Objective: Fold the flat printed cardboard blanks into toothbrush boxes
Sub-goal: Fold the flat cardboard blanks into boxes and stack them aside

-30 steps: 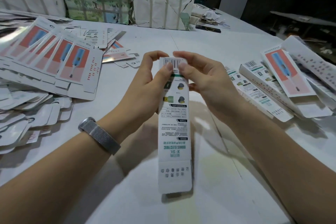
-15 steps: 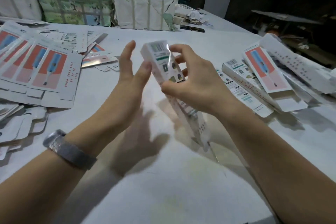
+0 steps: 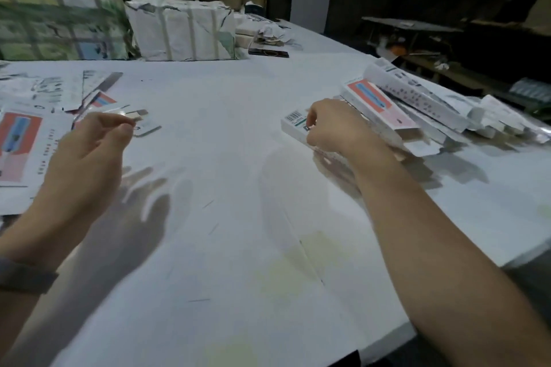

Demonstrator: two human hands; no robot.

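My right hand [image 3: 334, 128] grips a folded white toothbrush box [image 3: 293, 124] with a barcode on its end, held low at the near edge of a pile of folded boxes [image 3: 399, 98] on the right of the table. Most of that box is hidden under the hand. My left hand [image 3: 86, 158] hovers over the left side of the table with loosely curled fingers and holds nothing. Flat printed blanks [image 3: 21, 140] with red and blue panels lie just left of it.
The white table [image 3: 238, 134] stretches between my arms. Wrapped bundles [image 3: 182, 30] and a green printed bundle [image 3: 56, 12] stand at the back. Loose small flaps [image 3: 143, 122] lie beyond my left hand. The table's right edge [image 3: 447, 301] drops off near my right forearm.
My right hand carried the folded box from the middle to the pile on the right. My left hand let go of it and moved left, toward the flat blanks.
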